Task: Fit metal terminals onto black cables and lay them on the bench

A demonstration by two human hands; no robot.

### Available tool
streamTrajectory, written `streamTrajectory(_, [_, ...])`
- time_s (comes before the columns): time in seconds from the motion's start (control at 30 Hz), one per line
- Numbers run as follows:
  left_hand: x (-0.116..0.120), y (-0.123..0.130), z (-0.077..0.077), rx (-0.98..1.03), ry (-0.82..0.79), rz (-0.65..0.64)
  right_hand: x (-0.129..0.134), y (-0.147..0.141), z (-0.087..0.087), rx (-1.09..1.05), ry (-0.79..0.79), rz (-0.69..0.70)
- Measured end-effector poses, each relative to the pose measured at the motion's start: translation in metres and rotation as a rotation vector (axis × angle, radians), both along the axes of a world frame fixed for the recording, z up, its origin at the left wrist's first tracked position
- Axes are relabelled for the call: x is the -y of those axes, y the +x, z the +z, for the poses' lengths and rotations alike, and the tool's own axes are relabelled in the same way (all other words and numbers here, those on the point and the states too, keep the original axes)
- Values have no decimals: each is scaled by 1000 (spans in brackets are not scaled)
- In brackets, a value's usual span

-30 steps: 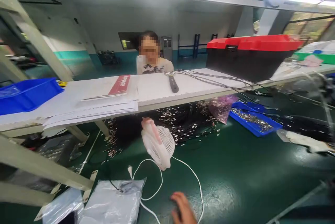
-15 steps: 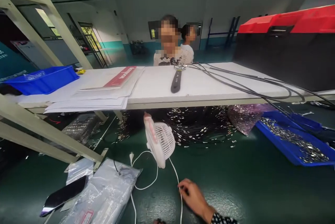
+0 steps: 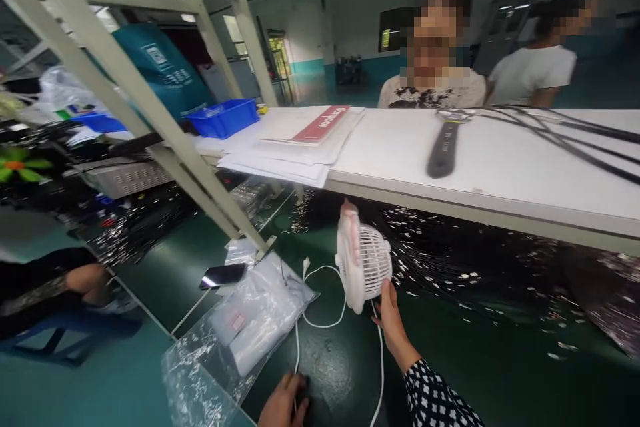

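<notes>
A small white and pink fan (image 3: 351, 257) with a round slatted cage stands on the dark green floor below the bench. My right hand (image 3: 394, 324) is beside it, fingers extended and apart, its fingertips at the lower edge of the cage. The fan's white power cord (image 3: 383, 367) runs down past this hand. Lower in view, my left hand (image 3: 284, 404) has its fingers curled around another stretch of the cord. The plug (image 3: 306, 267) lies to the left of the fan.
Overhead, the white bench (image 3: 390, 147) bears an adjustable wrench (image 3: 444, 147), papers (image 3: 285, 170), black cables (image 3: 570, 137) and a blue bin (image 3: 225, 118). Plastic bags (image 3: 255, 320) and a phone (image 3: 223, 276) lie left. Black cables (image 3: 430, 254) fill the floor behind. Two people stand beyond the bench.
The view has swung left and come closer to the bench. My right hand has moved up along the cord to the fan's cage. My left hand has come further into view.
</notes>
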State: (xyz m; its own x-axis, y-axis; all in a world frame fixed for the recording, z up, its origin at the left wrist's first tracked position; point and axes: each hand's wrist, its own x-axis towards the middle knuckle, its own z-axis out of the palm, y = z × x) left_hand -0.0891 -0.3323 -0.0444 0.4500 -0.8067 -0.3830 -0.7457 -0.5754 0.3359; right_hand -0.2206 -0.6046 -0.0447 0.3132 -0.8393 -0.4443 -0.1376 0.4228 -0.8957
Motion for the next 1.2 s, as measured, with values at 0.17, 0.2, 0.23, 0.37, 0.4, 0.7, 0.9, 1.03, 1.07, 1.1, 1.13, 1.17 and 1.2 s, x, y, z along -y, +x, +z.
streamTrajectory(0.17, [14, 57, 2, 247, -121, 116, -13, 6, 5, 156, 164, -55])
streamTrajectory(0.2, [20, 68, 2, 289, -138, 120, -14, 8, 7, 180, 173, -67])
streamTrajectory(0.23, [27, 77, 0, 324, -147, 120, -15, 10, 8, 199, 179, -74])
streamTrajectory(0.37, [43, 106, -8, 388, -108, 103, -12, 26, 10, 227, 187, -79])
streamTrajectory(0.4, [43, 113, -10, 393, -89, 104, -10, 32, 10, 229, 185, -79])
streamTrajectory(0.7, [4, 176, 11, 405, -16, 224, 24, 88, 8, 207, 157, -47])
streamTrajectory(0.9, [42, 160, 38, 219, -190, 37, 36, 100, -3, 229, 167, -17])
streamTrajectory(1.03, [122, 157, 31, 87, -259, 39, 5, 76, -13, 177, 213, -17])
streamTrajectory(1.07, [141, 159, 26, 71, -265, 90, -7, 66, -16, 154, 229, -15])
streamTrajectory(1.1, [158, 162, 21, 52, -273, 148, -19, 57, -19, 131, 244, -12])
streamTrajectory(1.13, [172, 164, 17, 27, -283, 207, -31, 46, -23, 111, 259, -10])
streamTrajectory(1.17, [183, 167, 14, -5, -299, 264, -43, 36, -27, 90, 276, -7])
streamTrajectory(1.2, [190, 169, 12, -44, -321, 314, -53, 25, -31, 61, 301, 0])
